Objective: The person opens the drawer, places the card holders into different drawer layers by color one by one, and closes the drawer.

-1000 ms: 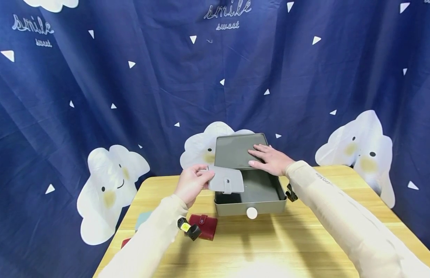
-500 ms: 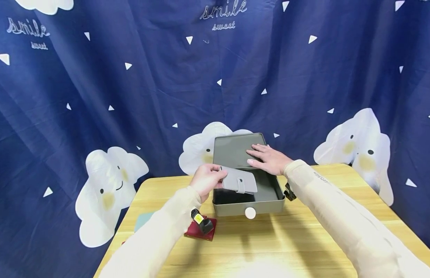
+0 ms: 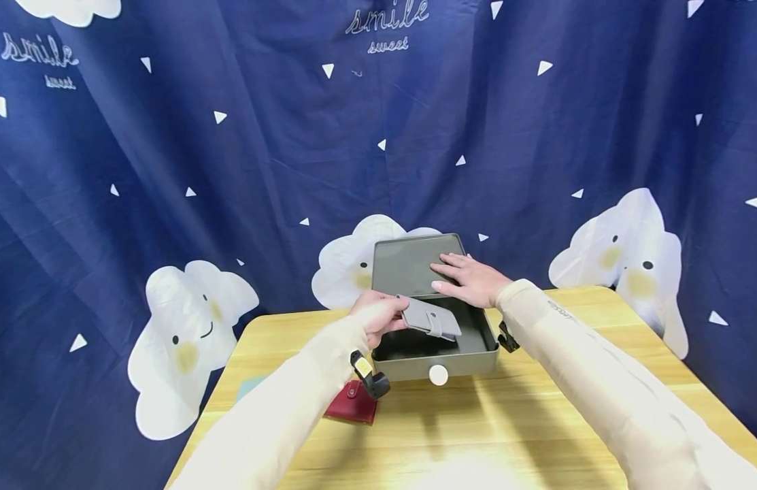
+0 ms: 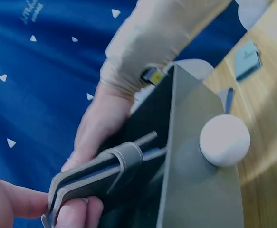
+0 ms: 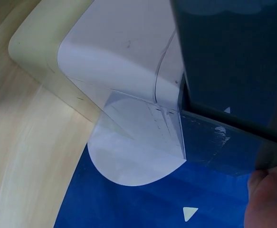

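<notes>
My left hand (image 3: 378, 314) pinches a light grey wallet (image 3: 430, 318) by its left end. The wallet is tilted, its far end low inside the open grey drawer (image 3: 409, 369). In the left wrist view, the wallet (image 4: 90, 173) shows edge-on, with a strap round its open side. A round white knob (image 3: 438, 375) sits on the drawer's front. Behind the drawer, my right hand (image 3: 473, 280) rests with fingers spread on the grey top (image 3: 399, 265) of the drawer box. That hand's thumb side faces the drawer opening.
A dark red wallet (image 3: 354, 407) with a snap strap lies on the wooden table (image 3: 537, 415), in front of the drawer and partly behind my left wrist. Farther left, a pale teal item (image 3: 251, 386) shows beside my left sleeve. A blue curtain (image 3: 262, 170) hangs behind the table.
My left hand has moved right and carried the grey wallet farther over the drawer, its far end tilting downward. The right hand has stayed on the box top.
</notes>
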The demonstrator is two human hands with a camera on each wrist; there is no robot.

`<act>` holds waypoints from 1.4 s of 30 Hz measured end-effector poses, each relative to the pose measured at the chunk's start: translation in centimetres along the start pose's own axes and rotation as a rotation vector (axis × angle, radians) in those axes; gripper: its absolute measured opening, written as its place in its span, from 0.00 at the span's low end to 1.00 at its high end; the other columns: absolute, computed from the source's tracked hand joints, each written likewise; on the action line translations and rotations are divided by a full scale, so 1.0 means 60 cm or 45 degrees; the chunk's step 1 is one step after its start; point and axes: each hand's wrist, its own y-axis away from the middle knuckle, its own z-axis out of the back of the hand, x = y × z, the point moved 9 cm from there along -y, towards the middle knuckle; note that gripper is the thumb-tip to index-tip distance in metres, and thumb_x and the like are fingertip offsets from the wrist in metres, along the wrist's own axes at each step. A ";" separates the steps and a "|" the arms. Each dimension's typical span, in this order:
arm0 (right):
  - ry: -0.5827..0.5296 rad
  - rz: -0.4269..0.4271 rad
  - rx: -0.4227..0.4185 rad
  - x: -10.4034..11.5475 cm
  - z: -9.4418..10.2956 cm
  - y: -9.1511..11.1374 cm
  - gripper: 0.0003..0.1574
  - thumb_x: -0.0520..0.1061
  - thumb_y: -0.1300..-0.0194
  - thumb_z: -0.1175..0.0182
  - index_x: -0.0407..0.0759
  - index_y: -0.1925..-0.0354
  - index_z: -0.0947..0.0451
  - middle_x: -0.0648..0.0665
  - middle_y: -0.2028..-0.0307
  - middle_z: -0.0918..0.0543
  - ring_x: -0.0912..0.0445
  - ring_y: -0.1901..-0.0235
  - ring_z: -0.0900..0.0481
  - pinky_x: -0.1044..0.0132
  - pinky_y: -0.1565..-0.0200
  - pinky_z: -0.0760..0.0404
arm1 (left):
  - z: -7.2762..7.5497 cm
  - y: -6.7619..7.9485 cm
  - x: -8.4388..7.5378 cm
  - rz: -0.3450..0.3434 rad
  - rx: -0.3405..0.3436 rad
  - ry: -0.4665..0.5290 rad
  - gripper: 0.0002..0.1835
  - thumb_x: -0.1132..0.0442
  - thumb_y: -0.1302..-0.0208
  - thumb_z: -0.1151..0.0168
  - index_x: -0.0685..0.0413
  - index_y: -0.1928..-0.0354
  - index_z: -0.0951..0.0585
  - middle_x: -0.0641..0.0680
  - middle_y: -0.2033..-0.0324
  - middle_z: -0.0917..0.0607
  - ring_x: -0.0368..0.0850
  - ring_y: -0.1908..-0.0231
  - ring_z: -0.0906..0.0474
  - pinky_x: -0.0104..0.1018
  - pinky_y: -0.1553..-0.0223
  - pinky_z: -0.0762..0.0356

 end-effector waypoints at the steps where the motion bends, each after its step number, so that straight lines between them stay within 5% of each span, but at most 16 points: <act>1: 0.001 -0.001 -0.001 0.000 0.001 0.000 0.45 0.74 0.32 0.60 0.51 0.29 0.39 0.41 0.28 0.44 0.45 0.27 0.52 0.47 0.29 0.54 | -0.002 -0.004 0.003 0.012 -0.010 0.004 0.12 0.72 0.36 0.43 0.78 0.55 0.22 0.57 0.69 0.17 0.40 0.72 0.18 0.32 0.65 0.17; 14: 0.029 0.000 0.018 -0.005 -0.009 -0.006 0.48 0.77 0.33 0.65 0.53 0.27 0.41 0.42 0.27 0.46 0.46 0.27 0.54 0.50 0.29 0.56 | -0.027 -0.004 0.033 0.173 -0.041 0.067 0.12 0.76 0.40 0.46 0.73 0.55 0.25 0.59 0.74 0.18 0.47 0.78 0.18 0.31 0.70 0.17; 25: 0.028 -0.004 0.012 -0.003 -0.008 -0.005 0.47 0.76 0.33 0.63 0.53 0.28 0.41 0.42 0.27 0.45 0.46 0.27 0.53 0.50 0.29 0.55 | -0.042 -0.012 0.031 0.146 -0.140 -0.182 0.08 0.76 0.45 0.44 0.71 0.62 0.23 0.59 0.77 0.17 0.44 0.82 0.18 0.31 0.74 0.18; 30: 0.038 -0.005 0.017 -0.003 -0.007 -0.005 0.47 0.76 0.33 0.63 0.53 0.28 0.41 0.42 0.27 0.46 0.47 0.27 0.53 0.51 0.29 0.56 | -0.049 -0.017 0.031 0.171 -0.151 -0.209 0.04 0.76 0.44 0.45 0.69 0.67 0.22 0.59 0.81 0.20 0.40 0.88 0.25 0.27 0.82 0.22; 42: 0.054 0.003 0.003 -0.002 -0.003 -0.001 0.46 0.75 0.32 0.62 0.52 0.28 0.41 0.41 0.27 0.45 0.46 0.27 0.52 0.50 0.29 0.55 | -0.040 -0.035 0.040 0.164 -0.230 -0.269 0.06 0.79 0.48 0.45 0.68 0.66 0.24 0.59 0.74 0.21 0.40 0.87 0.22 0.29 0.77 0.19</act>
